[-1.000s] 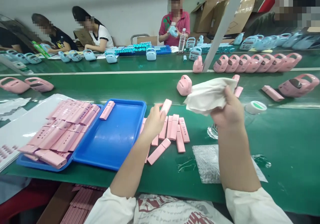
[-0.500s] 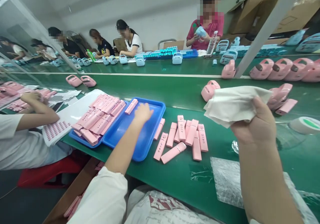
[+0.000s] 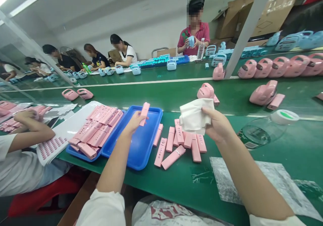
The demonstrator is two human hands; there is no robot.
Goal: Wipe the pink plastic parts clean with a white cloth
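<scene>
My left hand is closed on a slim pink plastic bar, tilted upright over the blue tray. In my right hand a folded white cloth is pinched between thumb and fingers, held above the table. Below the cloth lies a loose group of similar pink bars, some with small printed marks along the face. The cloth partly covers the far bars. Left of the tray, another blue tray is heaped with pink bars.
A clear jar with a white lid and bubble wrap lie to the right. Pink handled housings stand farther back. At the left a co-worker's arm rests beside a sticker sheet. Several people sit across the bench.
My left hand has taken up the pink bar that lay in the blue tray and raised it. My right hand has brought the cloth leftward and slightly down. The view has shifted a little.
</scene>
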